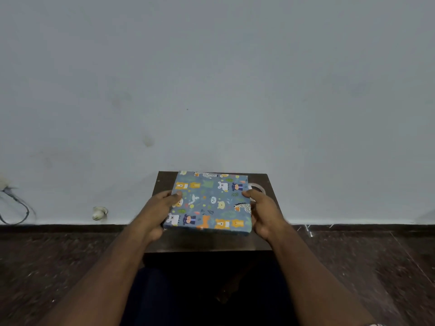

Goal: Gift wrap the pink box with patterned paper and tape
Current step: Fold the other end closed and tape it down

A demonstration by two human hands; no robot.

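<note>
Pink box [210, 203], no pink showing, fully covered in blue animal-print patterned paper [207, 184]; we hold it between both hands, raised a little over the small dark bench [204, 243], near edge tilted toward us. Left hand [162, 208] fingers [175, 197] curl over the left edge, thumb on top; right hand [261, 212] thumb [249, 193] lies on the top face, the other fingers wrap the right side, hidden underneath. We judge the two-sided grip is there to turn and check the wrap, since no loose flap shows on the faces we see; seams below cannot be seen. Just beyond the right fingers, a tape roll [256, 188] sits on the bench, partly hidden by the box, kept within reach. Further out: wall, dark floor, cable [16, 208] far left of the left fingers. Count: one box, one tape roll, one bench, two hands.
</note>
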